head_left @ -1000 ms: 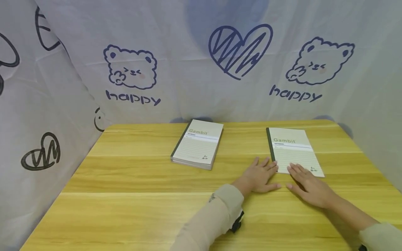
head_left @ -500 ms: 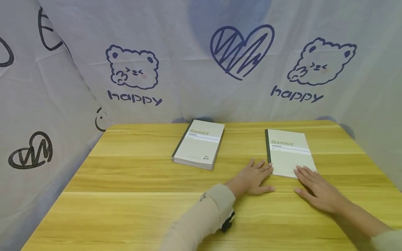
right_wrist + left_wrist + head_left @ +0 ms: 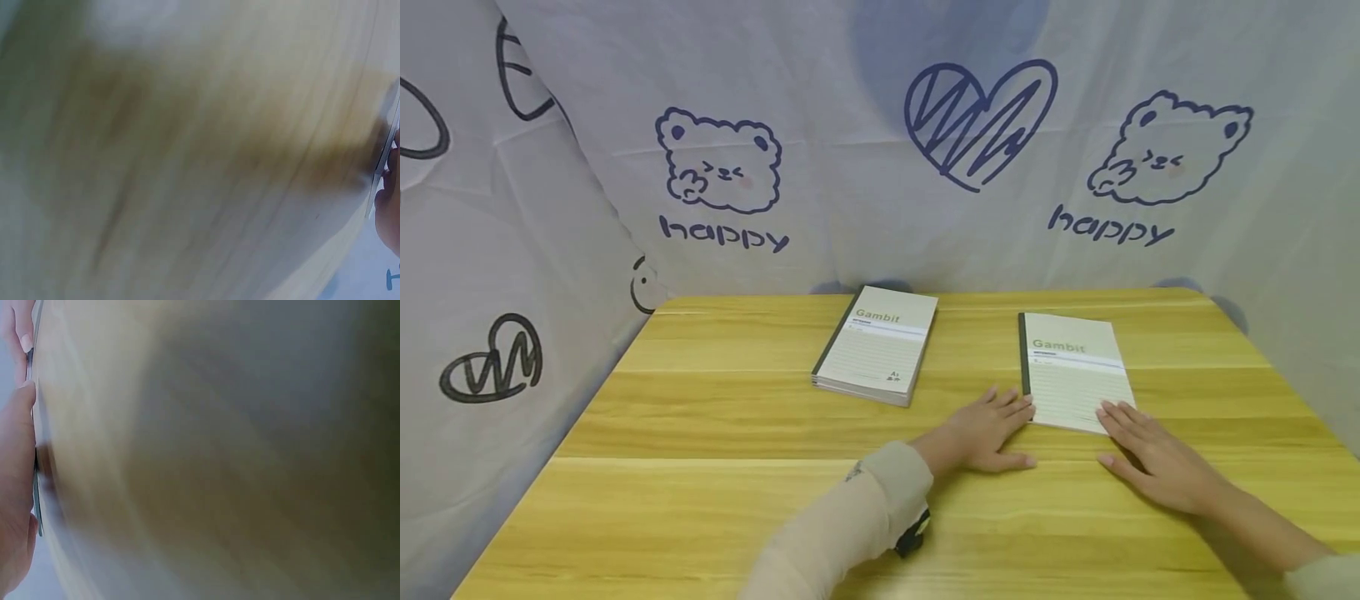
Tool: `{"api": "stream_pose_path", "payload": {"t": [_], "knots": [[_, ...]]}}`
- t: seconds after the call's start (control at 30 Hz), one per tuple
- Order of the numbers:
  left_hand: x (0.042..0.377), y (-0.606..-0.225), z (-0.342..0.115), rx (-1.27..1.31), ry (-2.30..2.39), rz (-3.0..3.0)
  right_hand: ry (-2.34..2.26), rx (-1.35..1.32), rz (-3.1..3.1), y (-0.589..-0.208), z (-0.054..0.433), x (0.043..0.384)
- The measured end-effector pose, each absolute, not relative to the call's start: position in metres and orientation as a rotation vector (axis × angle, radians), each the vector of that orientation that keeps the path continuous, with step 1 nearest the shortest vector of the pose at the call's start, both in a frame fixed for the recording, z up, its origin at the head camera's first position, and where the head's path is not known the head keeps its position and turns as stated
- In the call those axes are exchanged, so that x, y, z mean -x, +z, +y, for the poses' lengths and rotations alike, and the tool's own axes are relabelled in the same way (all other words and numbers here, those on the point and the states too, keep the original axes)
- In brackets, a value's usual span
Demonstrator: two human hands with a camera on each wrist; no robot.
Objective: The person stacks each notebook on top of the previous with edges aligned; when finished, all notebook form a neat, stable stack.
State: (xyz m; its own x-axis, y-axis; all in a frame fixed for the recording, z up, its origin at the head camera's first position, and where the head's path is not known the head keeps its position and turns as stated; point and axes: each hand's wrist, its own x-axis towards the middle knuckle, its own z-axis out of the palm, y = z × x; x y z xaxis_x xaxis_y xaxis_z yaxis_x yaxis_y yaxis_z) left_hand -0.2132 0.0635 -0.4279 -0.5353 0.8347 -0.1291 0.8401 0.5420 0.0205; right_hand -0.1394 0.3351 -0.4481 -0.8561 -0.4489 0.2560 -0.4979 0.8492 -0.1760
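One notebook (image 3: 1072, 371), hands (image 3: 987, 433) (image 3: 1163, 462) at near corners

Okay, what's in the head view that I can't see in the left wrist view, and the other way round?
Only the head view: the stack of notebooks, the large heart drawing and bear drawings on the cloth, and the Gambit cover of the single notebook.

Only the left wrist view: a low, close, side-on look along the blurred table; I can make out no extra object there.

Both: the table, the left hand, part of the right hand, and apparently the single notebook, edge-on from the wrist.
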Motion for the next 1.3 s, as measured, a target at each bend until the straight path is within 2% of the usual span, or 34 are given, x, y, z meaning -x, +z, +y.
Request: {"api": "stream_pose_path", "payload": {"t": [1.3], "knots": [[0.204,-0.424,0.009,-1.494,0.005,2.626,0.321,-0.858,-2.775,-0.444,0.297,0.143]]}}
